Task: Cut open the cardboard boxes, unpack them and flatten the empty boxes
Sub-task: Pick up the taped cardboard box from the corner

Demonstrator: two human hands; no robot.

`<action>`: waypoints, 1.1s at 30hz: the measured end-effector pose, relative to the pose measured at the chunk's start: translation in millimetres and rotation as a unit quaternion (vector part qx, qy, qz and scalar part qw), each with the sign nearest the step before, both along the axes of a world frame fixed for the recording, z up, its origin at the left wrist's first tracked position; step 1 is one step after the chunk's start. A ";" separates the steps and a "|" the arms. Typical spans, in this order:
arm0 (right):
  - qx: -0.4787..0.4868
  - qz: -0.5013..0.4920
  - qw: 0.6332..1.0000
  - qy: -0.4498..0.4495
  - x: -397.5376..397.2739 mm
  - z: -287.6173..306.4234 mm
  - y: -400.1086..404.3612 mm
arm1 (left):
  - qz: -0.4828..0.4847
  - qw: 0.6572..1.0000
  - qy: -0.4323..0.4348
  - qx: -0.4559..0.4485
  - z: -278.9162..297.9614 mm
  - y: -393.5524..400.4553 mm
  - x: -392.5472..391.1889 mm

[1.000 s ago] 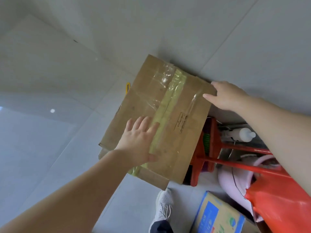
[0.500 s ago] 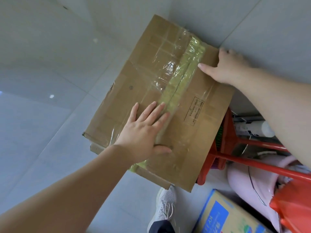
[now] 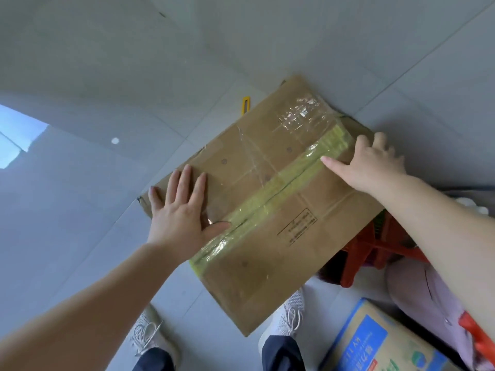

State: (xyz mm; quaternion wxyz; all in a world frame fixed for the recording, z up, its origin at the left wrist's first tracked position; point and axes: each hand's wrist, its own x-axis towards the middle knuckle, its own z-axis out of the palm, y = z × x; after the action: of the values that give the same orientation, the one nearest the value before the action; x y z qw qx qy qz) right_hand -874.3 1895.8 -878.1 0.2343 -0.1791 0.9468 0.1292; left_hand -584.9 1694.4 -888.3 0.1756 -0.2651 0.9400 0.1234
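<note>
A brown cardboard box (image 3: pixel 270 253) lies flattened in front of me, with a strip of yellow-green tape and clear tape running down its middle seam. My left hand (image 3: pixel 182 212) presses flat on its left half, fingers spread and straight. On the far right part of the seam rests my right hand (image 3: pixel 372 164), thumb stretched along the tape and fingers over the far edge. A yellow box cutter (image 3: pixel 245 104) lies on the floor just beyond the box.
A second carton with a blue label (image 3: pixel 375 341) stands at the lower right. A red plastic stool (image 3: pixel 375 247) and a pink object (image 3: pixel 423 298) sit under and beside the box's right edge. My two white shoes (image 3: pixel 150 333) stand on the grey tiled floor (image 3: pixel 107 76).
The box has swung down and flatter towards me. My left hand slid to the box's left half; my right hand stayed near the far end of the seam.
</note>
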 end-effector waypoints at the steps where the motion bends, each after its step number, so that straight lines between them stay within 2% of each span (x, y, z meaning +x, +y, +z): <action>1: -0.034 -0.003 0.999 -0.013 -2.3 -0.7 -4.9 | 0.035 0.999 0.002 0.000 -2.1 -4.6 8.5; 3: -0.086 -0.015 0.995 -0.044 -6.6 -2.8 -14.3 | 0.076 0.997 0.000 0.002 -4.9 -8.2 25.9; 6: -0.084 -0.018 0.996 -0.039 -11.8 -6.2 -23.7 | 0.198 0.979 0.007 0.043 -7.7 5.0 47.4; 9: -0.054 -0.031 0.998 -0.026 -12.5 -7.2 -27.7 | 0.345 0.921 0.054 0.169 -5.7 36.7 59.0; 12: -0.057 -0.060 0.996 -0.036 -10.9 -8.0 -33.4 | 0.371 0.887 0.128 0.242 -7.5 62.0 54.0; 15: -0.052 -0.059 0.997 -0.014 -7.7 -7.0 -41.5 | 0.424 0.847 0.173 0.270 -12.7 63.7 46.0; 20: -0.058 -0.044 0.997 0.038 11.2 -1.5 -69.2 | 0.457 0.822 0.214 0.265 -15.6 42.4 56.3; 26: -0.082 -0.023 0.996 0.023 54.2 9.9 -126.9 | 0.524 0.794 0.220 0.216 -6.8 -0.5 95.8; 33: -0.103 0.007 0.995 0.013 117.2 38.8 -222.0 | 0.559 0.781 0.241 0.143 17.0 -87.5 151.0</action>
State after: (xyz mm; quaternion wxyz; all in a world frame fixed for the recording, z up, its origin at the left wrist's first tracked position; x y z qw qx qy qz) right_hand -757.1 1673.9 -839.4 0.2018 -0.2074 0.9566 0.0353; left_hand -433.9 1606.9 -871.2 -0.1201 -0.6772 0.6103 0.3931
